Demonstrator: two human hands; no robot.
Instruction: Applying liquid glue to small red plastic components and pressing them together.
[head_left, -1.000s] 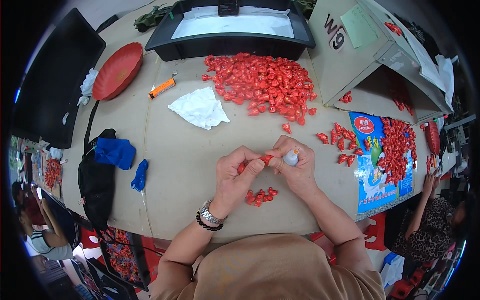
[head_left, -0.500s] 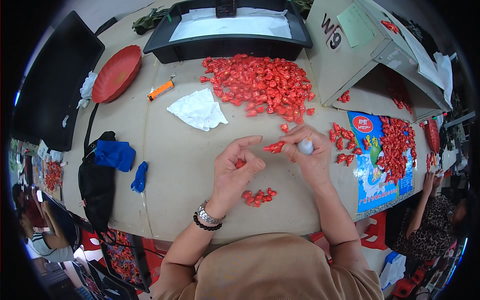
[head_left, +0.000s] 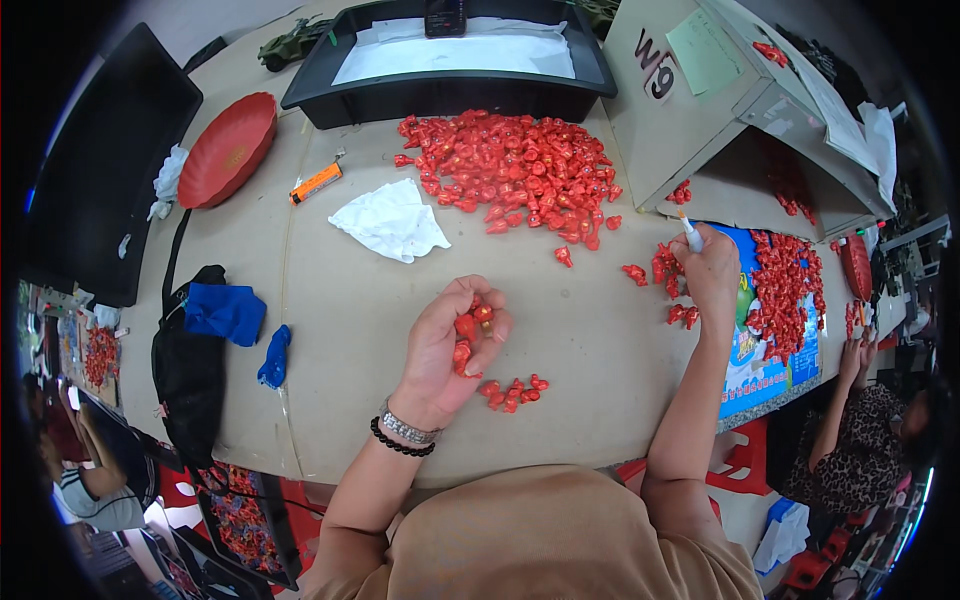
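My left hand (head_left: 452,345) is curled palm up around several small red figures (head_left: 466,330). On the table beside its wrist lies a little cluster of red figures (head_left: 513,393). Out to the right, my right hand (head_left: 712,272) grips a white tube (head_left: 692,236) whose narrow orange tip points up and away. Its fingers are by a small group of red figures (head_left: 664,263) at the left edge of a blue printed sheet (head_left: 745,385). Whether those fingers touch or pinch a figure is hidden.
Beyond my hands lies a large heap of red figures (head_left: 530,165), with a black tray (head_left: 450,103) behind it. A white cloth (head_left: 390,222), orange lighter (head_left: 316,184), red dish (head_left: 228,150) and black bag (head_left: 192,370) lie leftward. A grey box (head_left: 690,130) stands right.
My right hand has moved right, from near my left hand to the group beside the blue sheet, carrying the white tube. The figure it held out is gone from it. My left fingers have curled in.
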